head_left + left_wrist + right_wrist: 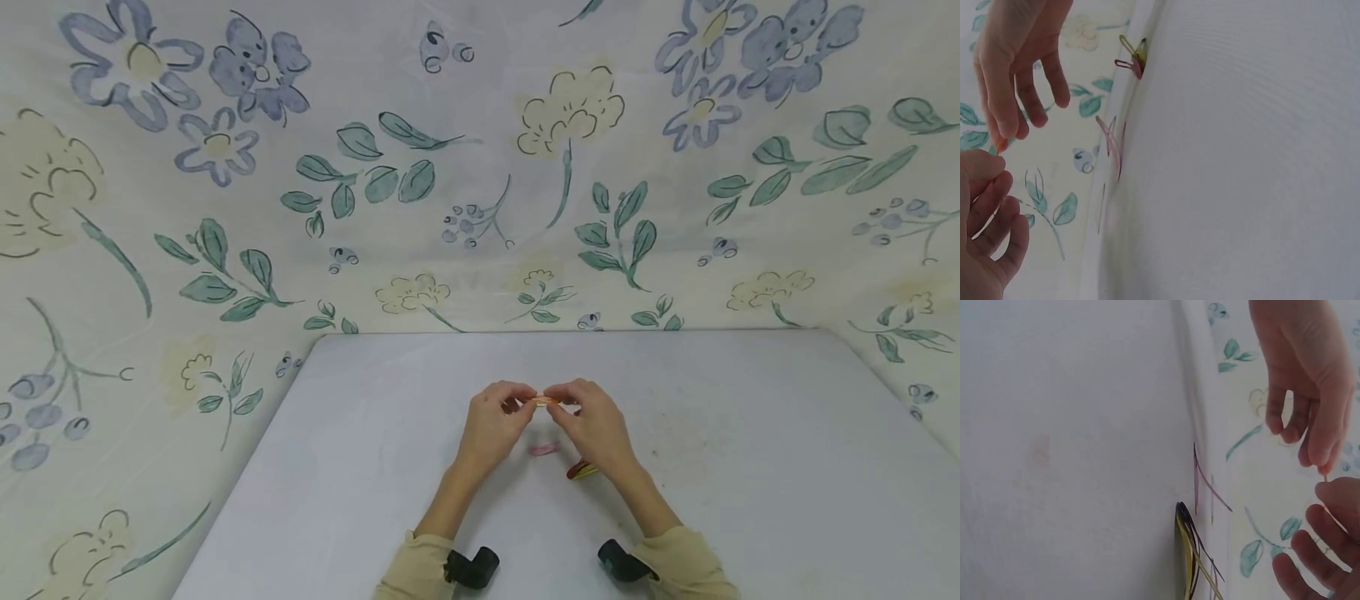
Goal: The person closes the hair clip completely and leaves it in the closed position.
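Note:
Both hands meet above the white table. My left hand (491, 427) pinches one end of a small orange hair clip (542, 401) between thumb and fingertips. The other end is pinched by my right hand (597, 427); the fingertips cover much of the clip. In the left wrist view only a thin orange edge shows between the two hands. A pink snap hair clip (544, 449) lies on the table below the hands, its prongs spread apart in the left wrist view (1113, 147). Beside the right wrist lie yellow and dark red hair clips (581, 470) close together.
The white table (360, 433) stretches out around both arms. Behind and to the sides hangs a flower-patterned cloth (480, 192). A black wrist camera (474, 568) is worn on the left wrist, and another black camera (624, 562) on the right.

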`<state>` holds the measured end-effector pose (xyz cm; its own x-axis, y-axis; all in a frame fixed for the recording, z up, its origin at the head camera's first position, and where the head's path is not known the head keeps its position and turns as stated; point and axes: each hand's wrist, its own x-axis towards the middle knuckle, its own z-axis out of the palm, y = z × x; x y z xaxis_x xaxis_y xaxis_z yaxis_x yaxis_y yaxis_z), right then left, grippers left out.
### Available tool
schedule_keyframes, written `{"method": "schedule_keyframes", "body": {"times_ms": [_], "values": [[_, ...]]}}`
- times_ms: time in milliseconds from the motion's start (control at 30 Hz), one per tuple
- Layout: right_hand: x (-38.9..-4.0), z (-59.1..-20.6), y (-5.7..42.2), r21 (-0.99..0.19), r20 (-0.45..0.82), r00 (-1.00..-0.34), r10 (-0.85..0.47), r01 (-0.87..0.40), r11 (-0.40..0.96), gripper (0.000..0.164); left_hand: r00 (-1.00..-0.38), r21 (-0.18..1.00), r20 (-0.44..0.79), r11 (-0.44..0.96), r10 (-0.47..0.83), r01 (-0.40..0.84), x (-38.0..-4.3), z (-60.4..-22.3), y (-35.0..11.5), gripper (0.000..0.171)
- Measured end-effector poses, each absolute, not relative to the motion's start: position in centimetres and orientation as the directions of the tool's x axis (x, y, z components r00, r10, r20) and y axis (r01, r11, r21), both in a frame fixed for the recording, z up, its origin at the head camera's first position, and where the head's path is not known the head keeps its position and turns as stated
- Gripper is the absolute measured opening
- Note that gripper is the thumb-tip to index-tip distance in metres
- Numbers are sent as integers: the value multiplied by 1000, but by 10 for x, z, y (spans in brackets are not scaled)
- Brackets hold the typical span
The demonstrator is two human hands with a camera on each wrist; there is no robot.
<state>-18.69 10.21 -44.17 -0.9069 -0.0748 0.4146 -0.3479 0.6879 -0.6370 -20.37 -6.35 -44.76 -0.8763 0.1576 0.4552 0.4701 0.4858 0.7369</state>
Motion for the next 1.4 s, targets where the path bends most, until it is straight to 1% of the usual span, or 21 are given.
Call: {"method": "schedule_keyframes", "body": {"times_ms": [233, 533, 667, 800, 1000, 1200, 1400], "values": [[-192, -437, 104, -619, 393, -914, -103, -345, 705, 17, -870, 705, 462, 523, 174, 479, -207, -443, -65, 9], [-200, -438, 102, -588, 324, -939, -115, -296, 753, 19, -863, 649, 460, 585, 209, 487, -214, -445, -68, 8], [-204, -439, 100, -537, 300, -943, -146, -293, 791, 19, -859, 616, 461, 616, 223, 491, -216, -447, -69, 6], [-208, -441, 98, -466, 297, -936, -190, -316, 826, 17, -859, 588, 453, 644, 240, 490, -217, -447, -70, 5], [-213, -443, 95, -394, 294, -924, -243, -349, 850, 16, -877, 548, 402, 697, 265, 462, -219, -448, -74, 4], [-219, -444, 92, -369, 233, -936, -263, -336, 867, 16, -898, 519, 333, 738, 289, 430, -222, -449, -76, 5], [-222, -446, 90, -335, 206, -930, -304, -359, 871, 15, -903, 492, 288, 760, 319, 425, -225, -451, -76, 5]]}}
